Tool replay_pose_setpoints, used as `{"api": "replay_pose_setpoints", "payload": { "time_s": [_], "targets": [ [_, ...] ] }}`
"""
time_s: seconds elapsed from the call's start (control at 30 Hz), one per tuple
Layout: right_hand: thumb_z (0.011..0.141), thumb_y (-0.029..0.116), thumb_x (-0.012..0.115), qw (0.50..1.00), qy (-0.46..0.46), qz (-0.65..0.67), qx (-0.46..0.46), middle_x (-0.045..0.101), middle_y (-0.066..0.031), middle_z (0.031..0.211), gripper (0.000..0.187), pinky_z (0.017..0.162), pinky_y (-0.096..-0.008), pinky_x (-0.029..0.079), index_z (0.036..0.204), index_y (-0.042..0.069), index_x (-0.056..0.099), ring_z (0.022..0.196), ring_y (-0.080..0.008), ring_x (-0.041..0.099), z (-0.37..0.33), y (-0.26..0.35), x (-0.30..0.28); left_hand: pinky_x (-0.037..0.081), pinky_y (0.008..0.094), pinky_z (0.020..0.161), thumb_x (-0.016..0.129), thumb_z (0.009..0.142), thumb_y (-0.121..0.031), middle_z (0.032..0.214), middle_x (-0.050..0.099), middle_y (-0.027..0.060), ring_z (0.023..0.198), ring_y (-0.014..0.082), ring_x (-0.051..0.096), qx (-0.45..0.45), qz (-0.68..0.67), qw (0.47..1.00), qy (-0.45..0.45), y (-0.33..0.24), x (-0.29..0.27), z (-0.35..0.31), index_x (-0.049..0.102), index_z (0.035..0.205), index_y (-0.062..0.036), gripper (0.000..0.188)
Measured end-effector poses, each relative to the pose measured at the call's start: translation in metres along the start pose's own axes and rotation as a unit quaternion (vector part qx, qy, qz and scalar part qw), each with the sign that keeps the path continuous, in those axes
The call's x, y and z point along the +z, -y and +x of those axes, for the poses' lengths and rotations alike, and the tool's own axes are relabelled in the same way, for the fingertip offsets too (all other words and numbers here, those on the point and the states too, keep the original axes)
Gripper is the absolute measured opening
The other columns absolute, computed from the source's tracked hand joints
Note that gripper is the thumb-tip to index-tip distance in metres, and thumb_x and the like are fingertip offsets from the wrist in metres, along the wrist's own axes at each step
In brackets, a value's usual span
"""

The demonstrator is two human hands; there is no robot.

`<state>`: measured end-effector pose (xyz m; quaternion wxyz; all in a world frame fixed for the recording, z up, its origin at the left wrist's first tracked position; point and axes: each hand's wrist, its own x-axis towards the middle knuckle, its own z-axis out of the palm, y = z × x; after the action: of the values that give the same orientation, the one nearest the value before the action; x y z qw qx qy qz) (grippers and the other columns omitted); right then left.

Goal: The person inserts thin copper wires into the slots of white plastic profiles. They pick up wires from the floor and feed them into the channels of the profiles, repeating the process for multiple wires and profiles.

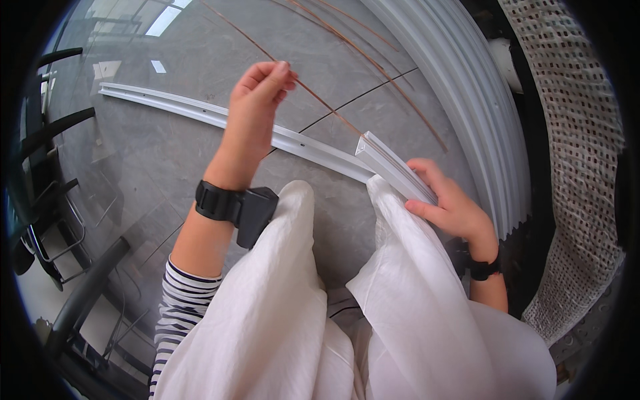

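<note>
My left hand (261,93) pinches a thin brown strip (327,105) between thumb and fingers, raised above the floor. The strip runs from the upper left, through the pinch, down to the end of a white channelled profile (393,165). Its lower tip meets the profile's open end; how deep it sits there I cannot tell. Around the near part of that profile my right hand (448,200) is closed, thumb on one side and fingers on the other, beside my right knee. The profile's rear part is hidden by my hand and trousers.
A long white rail (167,107) with small holes lies across the grey tiled floor (180,143). More brown strips (373,63) lie at the top. Stacked white profiles (467,100) and a woven cover (567,133) stand on the right, dark chairs (87,293) on the left.
</note>
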<state>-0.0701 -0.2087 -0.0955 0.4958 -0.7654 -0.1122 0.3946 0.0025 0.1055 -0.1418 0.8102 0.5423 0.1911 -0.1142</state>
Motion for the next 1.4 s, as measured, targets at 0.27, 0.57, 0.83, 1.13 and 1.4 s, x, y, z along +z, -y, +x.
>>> {"api": "replay_pose_setpoints", "payload": {
  "time_s": [0.27,0.57,0.83,1.13,1.4],
  "targets": [
    [0.086,0.022,0.067,1.000,0.002,-0.018,-0.002,0.062,-0.0191,0.110,0.055,0.089,-0.0371,0.047,0.131,0.006,0.041,0.102,-0.0333,0.063,0.002,-0.004,-0.002,0.039,0.0211,0.076,0.060,0.096,-0.024,0.089,0.058,-0.0036,0.079,0.0052,0.049,-0.109,-0.037,0.993,0.036,0.037,0.040,-0.045,0.060,0.105,-0.0060,0.021],
    [0.085,0.022,0.067,1.000,0.008,-0.007,0.005,0.062,-0.0197,0.109,0.056,0.087,-0.0373,0.048,0.131,0.006,0.041,0.099,-0.0339,0.064,0.001,-0.004,0.002,0.043,0.0212,0.074,0.057,0.098,-0.017,0.095,0.059,0.0001,0.081,0.0075,0.051,0.041,-0.081,0.995,-0.045,-0.023,-0.033,0.021,0.059,0.110,-0.0025,0.019],
    [0.086,0.021,0.067,1.000,-0.004,-0.002,0.001,0.062,-0.0196,0.110,0.055,0.089,-0.0377,0.047,0.131,0.006,0.041,0.101,-0.0341,0.063,0.002,-0.002,0.002,0.039,0.0225,0.078,0.060,0.096,-0.020,0.088,0.057,-0.0026,0.076,0.0069,0.048,-0.074,-0.014,0.995,0.071,0.044,0.040,-0.050,0.058,0.092,-0.0090,0.012],
    [0.086,0.021,0.067,1.000,-0.006,-0.002,0.010,0.061,-0.0191,0.112,0.054,0.090,-0.0366,0.047,0.130,0.005,0.041,0.104,-0.0332,0.062,-0.002,0.000,0.002,0.041,0.0218,0.071,0.058,0.097,-0.017,0.092,0.056,-0.0001,0.078,0.0072,0.048,0.070,-0.058,0.995,-0.039,-0.026,-0.031,0.021,0.060,0.105,-0.0007,0.018],
    [0.086,0.022,0.068,1.000,0.014,0.011,0.002,0.061,-0.0175,0.113,0.054,0.092,-0.0356,0.045,0.131,0.005,0.042,0.104,-0.0293,0.061,0.000,0.004,0.004,0.041,0.0225,0.078,0.062,0.095,-0.018,0.094,0.060,0.0006,0.077,0.0070,0.049,-0.017,-0.053,0.998,0.028,0.023,0.006,-0.019,0.060,0.091,-0.0069,0.011]
  ]
}}
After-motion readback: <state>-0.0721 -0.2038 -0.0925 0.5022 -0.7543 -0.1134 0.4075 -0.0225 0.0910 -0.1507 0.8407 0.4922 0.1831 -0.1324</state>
